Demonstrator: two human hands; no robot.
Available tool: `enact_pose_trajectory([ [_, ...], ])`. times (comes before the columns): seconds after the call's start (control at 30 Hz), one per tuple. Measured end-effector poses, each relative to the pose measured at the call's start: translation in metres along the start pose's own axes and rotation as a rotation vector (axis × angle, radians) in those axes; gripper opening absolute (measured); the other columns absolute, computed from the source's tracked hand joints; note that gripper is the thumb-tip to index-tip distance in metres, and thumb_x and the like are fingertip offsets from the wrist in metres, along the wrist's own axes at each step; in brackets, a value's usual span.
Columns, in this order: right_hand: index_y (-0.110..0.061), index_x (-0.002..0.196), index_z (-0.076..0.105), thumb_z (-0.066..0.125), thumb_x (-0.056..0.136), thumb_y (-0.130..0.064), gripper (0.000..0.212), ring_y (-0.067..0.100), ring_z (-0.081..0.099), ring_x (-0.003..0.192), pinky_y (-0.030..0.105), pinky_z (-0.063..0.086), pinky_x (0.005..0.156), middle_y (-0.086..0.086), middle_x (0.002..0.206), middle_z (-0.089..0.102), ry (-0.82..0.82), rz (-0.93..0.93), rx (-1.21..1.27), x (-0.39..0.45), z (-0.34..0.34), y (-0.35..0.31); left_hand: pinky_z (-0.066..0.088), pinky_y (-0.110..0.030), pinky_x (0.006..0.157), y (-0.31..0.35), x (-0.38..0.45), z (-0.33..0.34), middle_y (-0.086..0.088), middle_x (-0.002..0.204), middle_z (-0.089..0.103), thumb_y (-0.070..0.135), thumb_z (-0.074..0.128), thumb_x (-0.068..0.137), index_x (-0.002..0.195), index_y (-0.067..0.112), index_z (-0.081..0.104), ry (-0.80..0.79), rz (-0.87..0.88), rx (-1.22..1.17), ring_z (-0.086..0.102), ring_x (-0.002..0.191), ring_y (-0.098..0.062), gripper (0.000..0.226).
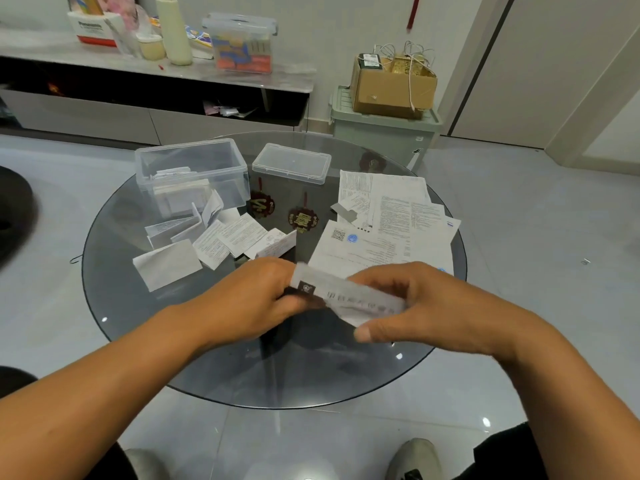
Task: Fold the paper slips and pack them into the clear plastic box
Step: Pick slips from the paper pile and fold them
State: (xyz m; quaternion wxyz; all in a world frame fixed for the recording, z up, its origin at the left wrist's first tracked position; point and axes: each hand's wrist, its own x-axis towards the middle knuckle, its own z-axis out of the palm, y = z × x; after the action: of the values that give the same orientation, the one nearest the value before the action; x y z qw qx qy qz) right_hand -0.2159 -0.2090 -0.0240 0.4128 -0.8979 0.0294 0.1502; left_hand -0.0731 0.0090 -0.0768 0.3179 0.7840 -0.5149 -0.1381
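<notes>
Left hand (256, 299) and right hand (422, 306) each pinch an end of one slip (346, 297), low centre of frame, over the table (138, 323). Folding step, mid-crease probably. Next: flatten it, carry to the open box (192, 174), upper left, already part filled.

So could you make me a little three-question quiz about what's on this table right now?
1. True or false: the clear plastic box already holds some paper.
2. What do the left hand and right hand hold between them?
A. the box lid
B. a paper slip
C. a red ornament
3. Fill in: the unfolded sheets lie on the table's ___ side.

Key:
1. True.
2. B, the paper slip.
3. Right.
</notes>
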Motion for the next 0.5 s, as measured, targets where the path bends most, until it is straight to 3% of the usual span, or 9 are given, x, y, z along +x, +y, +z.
enact_pose_trajectory([
  [0.1,-0.048,0.125,0.066,0.082,0.086,-0.029,0.046,0.001,0.062,0.117,0.022,0.054,0.097,-0.034,0.125,0.064,0.035,0.01,0.105,-0.001,-0.015,0.01,0.05,-0.028,0.103,0.003,-0.003,0.003,0.032,0.134,0.058,0.036,0.063,0.099,0.137,0.04,0.06,0.026,-0.042,-0.079,0.056,0.122,0.007,0.038],
  [0.2,-0.032,0.114,0.074,0.07,0.095,-0.019,0.023,0.001,0.071,0.104,0.022,0.058,0.09,-0.023,0.11,0.075,0.134,0.046,0.229,0.004,-0.022,0.017,0.052,-0.03,0.103,0.009,-0.005,0.007,0.03,0.131,0.061,0.044,0.068,0.093,0.137,0.041,0.057,0.046,-0.107,-0.183,0.059,0.119,0.006,0.046],
  [0.27,-0.031,0.108,0.073,0.064,0.1,-0.019,0.017,0.0,0.072,0.098,0.019,0.059,0.081,-0.024,0.102,0.076,0.167,0.093,0.29,0.01,-0.018,0.017,0.054,-0.029,0.1,0.013,-0.005,0.008,0.033,0.127,0.061,0.051,0.078,0.081,0.137,0.051,0.045,0.06,-0.178,-0.235,0.06,0.114,0.009,0.065],
  [0.33,-0.031,0.107,0.071,0.064,0.101,-0.019,0.015,0.006,0.074,0.097,0.026,0.062,0.084,-0.019,0.102,0.078,0.232,0.136,0.316,0.017,-0.01,0.019,0.055,-0.031,0.099,0.014,-0.003,0.009,0.033,0.128,0.061,0.046,0.085,0.075,0.135,0.056,0.035,0.09,-0.214,-0.291,0.062,0.114,0.007,0.078],
  [0.43,-0.043,0.104,0.065,0.073,0.095,-0.025,0.021,0.009,0.075,0.089,0.037,0.062,0.088,-0.015,0.103,0.077,0.385,0.199,0.234,0.027,0.001,0.021,0.057,-0.029,0.088,0.013,0.002,0.011,0.02,0.118,0.068,0.033,0.083,0.082,0.144,0.055,0.021,0.186,-0.226,-0.281,0.068,0.095,0.001,0.09],
  [0.5,-0.045,0.113,0.058,0.079,0.089,-0.032,0.034,0.012,0.073,0.09,0.042,0.062,0.086,-0.016,0.109,0.072,0.451,0.235,0.16,0.031,0.009,0.019,0.056,-0.025,0.078,0.012,0.003,0.011,0.021,0.119,0.064,0.031,0.082,0.084,0.15,0.057,0.003,0.241,-0.253,-0.221,0.068,0.08,-0.003,0.106],
])
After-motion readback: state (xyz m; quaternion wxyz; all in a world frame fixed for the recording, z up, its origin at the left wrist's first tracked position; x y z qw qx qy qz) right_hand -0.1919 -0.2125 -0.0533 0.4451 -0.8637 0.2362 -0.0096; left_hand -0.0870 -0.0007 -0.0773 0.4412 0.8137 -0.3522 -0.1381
